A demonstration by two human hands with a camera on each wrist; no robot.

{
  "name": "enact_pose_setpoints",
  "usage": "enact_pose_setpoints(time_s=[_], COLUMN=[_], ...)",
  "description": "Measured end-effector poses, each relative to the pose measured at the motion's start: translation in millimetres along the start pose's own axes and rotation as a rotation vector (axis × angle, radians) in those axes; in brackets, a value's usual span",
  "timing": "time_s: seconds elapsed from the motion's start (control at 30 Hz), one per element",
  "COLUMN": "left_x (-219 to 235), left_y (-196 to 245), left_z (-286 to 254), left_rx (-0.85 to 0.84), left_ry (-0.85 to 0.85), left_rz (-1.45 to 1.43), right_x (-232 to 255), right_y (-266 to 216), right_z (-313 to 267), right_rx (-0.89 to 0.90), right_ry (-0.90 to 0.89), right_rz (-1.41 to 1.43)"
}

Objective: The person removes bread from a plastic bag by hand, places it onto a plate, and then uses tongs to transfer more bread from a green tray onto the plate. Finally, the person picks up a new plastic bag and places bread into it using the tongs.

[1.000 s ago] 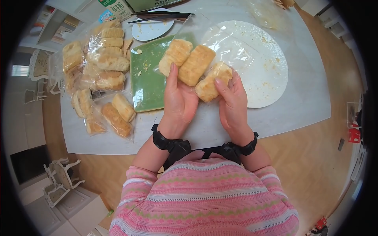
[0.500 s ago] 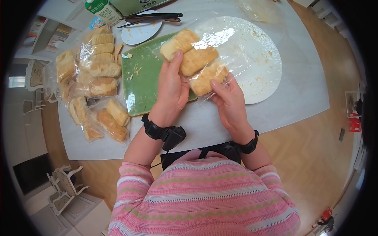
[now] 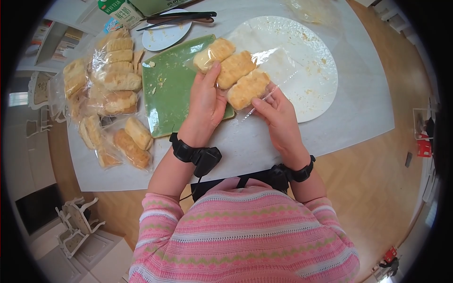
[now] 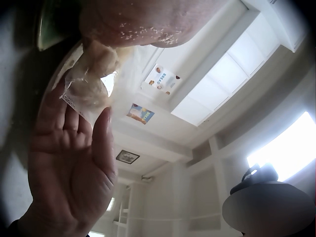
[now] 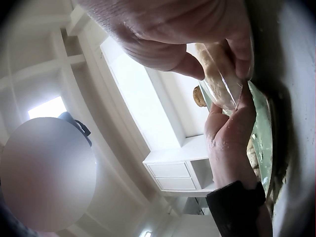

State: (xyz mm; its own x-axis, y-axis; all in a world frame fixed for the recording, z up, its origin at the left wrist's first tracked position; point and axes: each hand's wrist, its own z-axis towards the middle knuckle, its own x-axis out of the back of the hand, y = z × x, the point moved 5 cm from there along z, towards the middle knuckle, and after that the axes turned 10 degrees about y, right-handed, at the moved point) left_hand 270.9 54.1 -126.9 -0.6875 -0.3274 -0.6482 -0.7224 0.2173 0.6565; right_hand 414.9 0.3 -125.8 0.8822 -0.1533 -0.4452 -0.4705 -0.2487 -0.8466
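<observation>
A clear plastic bag (image 3: 281,70) holding three golden bread rolls (image 3: 248,88) is held up between both hands, over the edges of the green plate and the white plate. My left hand (image 3: 206,99) grips the bag from the left, thumb on top near the far rolls. On the other side, my right hand (image 3: 281,120) pinches the bag's near right edge beside the closest roll, its thumb on top and its fingers behind. The right wrist view shows a roll (image 5: 215,69) under the film between the two hands.
A green square plate (image 3: 163,106) and a large white round plate (image 3: 321,89) carry crumbs. Several bagged breads (image 3: 120,81) pile up at left. Dark tongs (image 3: 181,18) lie across a small plate (image 3: 163,41) behind, near a milk carton (image 3: 121,12).
Both hands have shifted slightly left and away from the body with the bag, which has tilted. Its loose film has drawn in toward the rolls, and the right hand now pinches the edge.
</observation>
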Motion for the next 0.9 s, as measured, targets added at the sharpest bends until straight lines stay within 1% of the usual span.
enact_pose_setpoints(time_s=[0.07, 0.13, 0.23, 0.37, 0.43, 0.53, 0.67, 0.77, 0.83, 0.9], left_x=[0, -2, -3, 1, 0, 3, 5, 4, 2, -2], left_y=[0, 2, 6, 5, 7, 6, 6, 8, 10, 9], left_z=[-1, -2, -4, -1, -2, -1, -1, -3, -3, -8], left_rx=[0.004, -0.016, -0.003, -0.003, -0.012, -0.016, -0.033, -0.042, -0.077, -0.061], left_ry=[0.005, -0.031, 0.006, -0.016, -0.034, 0.011, 0.03, 0.023, -0.009, -0.015], left_rz=[0.001, 0.023, 0.084, 0.123, 0.212, 0.25, 0.25, 0.311, 0.401, 0.408], right_x=[4, 6, 14, 20, 23, 23, 25, 27, 26, 27], right_y=[-4, -8, -10, -11, -8, -8, -8, -7, -10, -10], right_z=[0, 1, 2, 1, 1, 1, 0, -2, -5, -5], right_rx=[0.02, 0.024, 0.029, 0.047, 0.059, 0.074, 0.077, 0.077, 0.075, 0.075], right_ry=[0.004, 0.008, 0.013, 0.038, 0.032, 0.021, 0.025, 0.044, 0.052, 0.061], right_rz=[-0.1, -0.137, -0.225, -0.322, -0.328, -0.339, -0.339, -0.336, -0.336, -0.333])
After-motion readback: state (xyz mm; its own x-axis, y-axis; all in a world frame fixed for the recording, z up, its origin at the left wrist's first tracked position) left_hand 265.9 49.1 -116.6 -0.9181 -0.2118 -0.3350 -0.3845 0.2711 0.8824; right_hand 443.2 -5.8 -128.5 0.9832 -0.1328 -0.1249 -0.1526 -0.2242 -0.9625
